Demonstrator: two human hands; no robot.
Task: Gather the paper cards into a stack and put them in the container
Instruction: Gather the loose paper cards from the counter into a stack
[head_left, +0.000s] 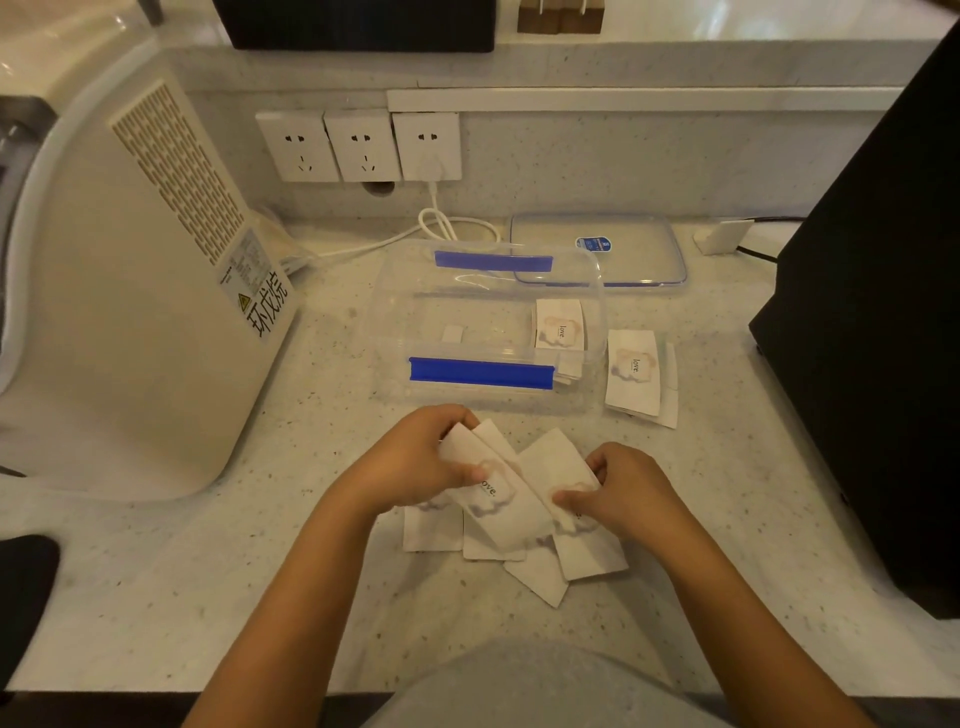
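Note:
Several white paper cards (511, 525) printed with "love" lie fanned and overlapping on the speckled counter near me. My left hand (415, 465) pinches the top-left cards, thumb on the print. My right hand (621, 491) grips the cards at the right side of the pile. Behind them stands a clear plastic container (483, 291) with blue clips, open on top; one card (560, 325) lies inside at its right end. A few more cards (636, 371) lie on the counter just right of the container.
The container's clear lid (597, 249) lies behind it. A large beige appliance (140, 312) stands at the left, a black box (878, 338) at the right. Wall sockets (358, 145) and a white cable (441, 223) are at the back.

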